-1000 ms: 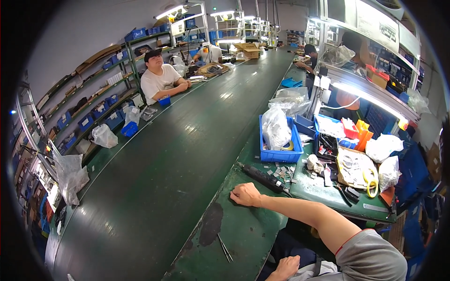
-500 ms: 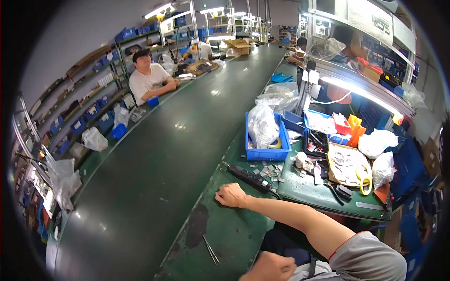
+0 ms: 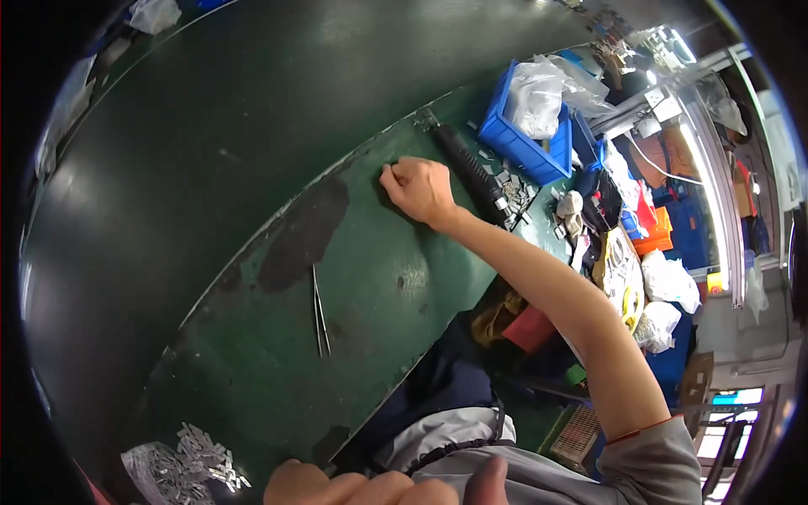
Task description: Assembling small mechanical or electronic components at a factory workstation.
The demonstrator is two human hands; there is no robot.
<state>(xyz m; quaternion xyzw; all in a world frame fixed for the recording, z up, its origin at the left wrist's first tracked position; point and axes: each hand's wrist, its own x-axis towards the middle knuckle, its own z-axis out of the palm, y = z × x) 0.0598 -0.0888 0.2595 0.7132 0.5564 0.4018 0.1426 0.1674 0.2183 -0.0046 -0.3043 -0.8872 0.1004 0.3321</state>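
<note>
My right hand (image 3: 418,188) rests as a closed fist on the green table (image 3: 379,278), at the rim of the dark conveyor belt (image 3: 194,143). I see nothing in it. A black rod-shaped tool (image 3: 471,172) lies just right of that hand. My left hand (image 3: 379,486) shows only curled knuckles and a thumb at the lower edge, close to my body, and nothing can be seen in it. Thin metal tweezers (image 3: 320,311) lie on the table between the two hands.
A blue bin (image 3: 526,147) with clear plastic bags stands beyond the black tool, with small grey parts (image 3: 513,189) scattered beside it. A pile of small metal pieces (image 3: 194,459) on plastic lies at the lower left. Bags and boxes crowd the right side.
The view has tipped sharply down toward the table, so the far people and shelves are gone. My right hand stays fisted at the belt's rim. My left hand is still low by my body.
</note>
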